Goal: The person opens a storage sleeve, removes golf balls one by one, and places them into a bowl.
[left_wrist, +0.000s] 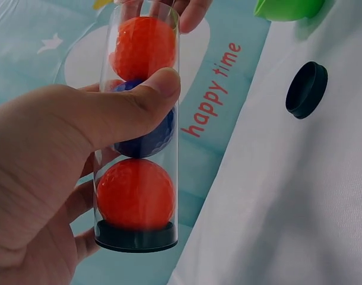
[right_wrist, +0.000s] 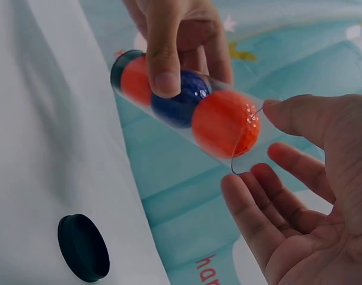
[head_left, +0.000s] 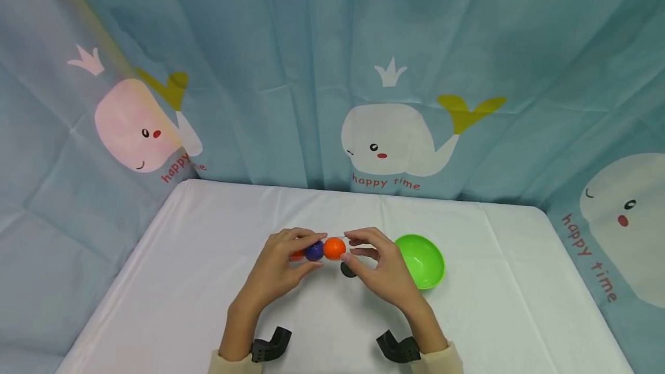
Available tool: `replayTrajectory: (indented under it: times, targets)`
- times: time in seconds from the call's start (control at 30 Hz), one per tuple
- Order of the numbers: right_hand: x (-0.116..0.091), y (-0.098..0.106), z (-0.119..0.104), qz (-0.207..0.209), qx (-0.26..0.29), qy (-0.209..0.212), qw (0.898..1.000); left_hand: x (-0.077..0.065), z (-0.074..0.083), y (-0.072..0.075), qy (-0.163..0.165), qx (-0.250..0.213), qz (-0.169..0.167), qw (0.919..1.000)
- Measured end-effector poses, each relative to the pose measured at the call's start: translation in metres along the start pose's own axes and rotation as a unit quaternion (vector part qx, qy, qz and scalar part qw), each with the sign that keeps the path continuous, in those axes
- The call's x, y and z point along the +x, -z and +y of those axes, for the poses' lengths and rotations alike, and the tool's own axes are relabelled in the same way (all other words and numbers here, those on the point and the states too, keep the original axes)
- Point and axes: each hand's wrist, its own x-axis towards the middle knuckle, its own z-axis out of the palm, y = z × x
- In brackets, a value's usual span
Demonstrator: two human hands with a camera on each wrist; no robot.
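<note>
A clear plastic tube (left_wrist: 171, 159) lies across my left hand (head_left: 277, 261), which grips it round the middle with the thumb over the front. Inside, a blue golf ball (left_wrist: 148, 135) sits between an orange golf ball (left_wrist: 136, 193) and a second orange golf ball (right_wrist: 225, 123). A black cap (left_wrist: 136, 238) closes the end on the left. The other end is uncovered, and there my right hand (head_left: 381, 264) holds the rim between thumb and fingertips. Below the right hand, a loose black cap (right_wrist: 83, 248) rests on the table, hollow side showing.
A green bowl (head_left: 439, 258) stands on the white-covered table (head_left: 499, 305), just beyond my right hand. Blue curtains (head_left: 270, 45) printed with whales hang behind the table and along both sides. Black wrist mounts (head_left: 272, 346) sit on both my wrists.
</note>
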Motion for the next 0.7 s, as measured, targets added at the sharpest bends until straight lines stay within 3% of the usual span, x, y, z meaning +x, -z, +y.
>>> replayTrajectory:
  times: [0.4,0.7]
  targets:
    - [-0.0003,-0.0004,0.0025,-0.013,0.015,-0.006,1.000,-0.0017,0.0026,0.0058,-0.033,0.054,0.036,0.9973]
    - [-0.0007,0.0015,0.0044,-0.024,0.035,-0.006,0.999,-0.0014,0.0056,0.0098,-0.055,0.057,0.052,0.9956]
